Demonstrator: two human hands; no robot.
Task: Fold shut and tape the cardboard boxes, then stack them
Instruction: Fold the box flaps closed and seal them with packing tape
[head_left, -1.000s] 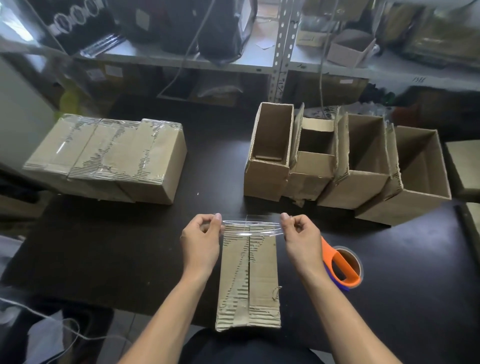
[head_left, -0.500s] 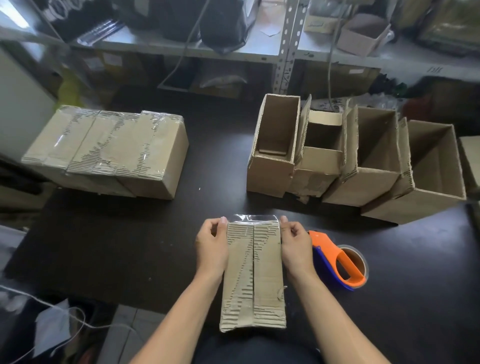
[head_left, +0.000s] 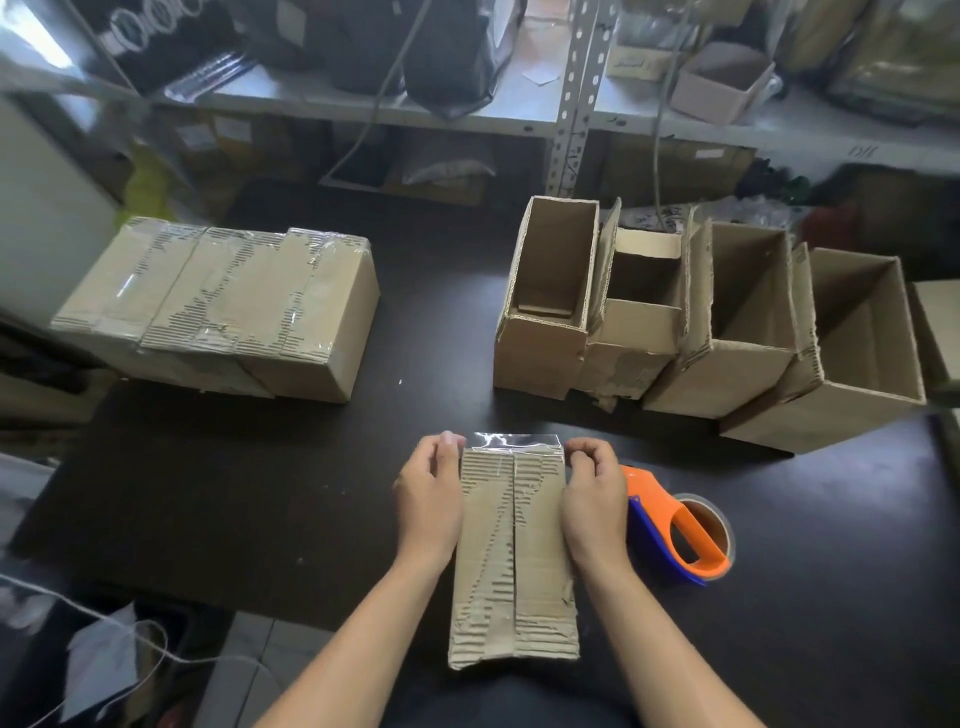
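A narrow closed cardboard box (head_left: 514, 561) lies lengthwise on the black table (head_left: 260, 493) in front of me, its two top flaps meeting down the middle. A clear strip of tape (head_left: 517, 441) runs across its far end. My left hand (head_left: 431, 499) and my right hand (head_left: 595, 499) flank that end with curled fingers, each pinching one end of the strip against a side of the box. Taped boxes (head_left: 218, 306) lie side by side at the back left. Several open boxes (head_left: 727, 322) stand in a row at the back right.
An orange and blue tape dispenser (head_left: 680, 530) lies on the table just right of my right hand. Metal shelving (head_left: 571, 93) with bags and small cartons rises behind the table. Another carton (head_left: 940, 332) shows at the right edge. White cord (head_left: 130, 639) trails on the floor at lower left.
The strip of tape, held stretched above the box a second ago, now lies across its far end. Both hands came down and in against the box's sides.
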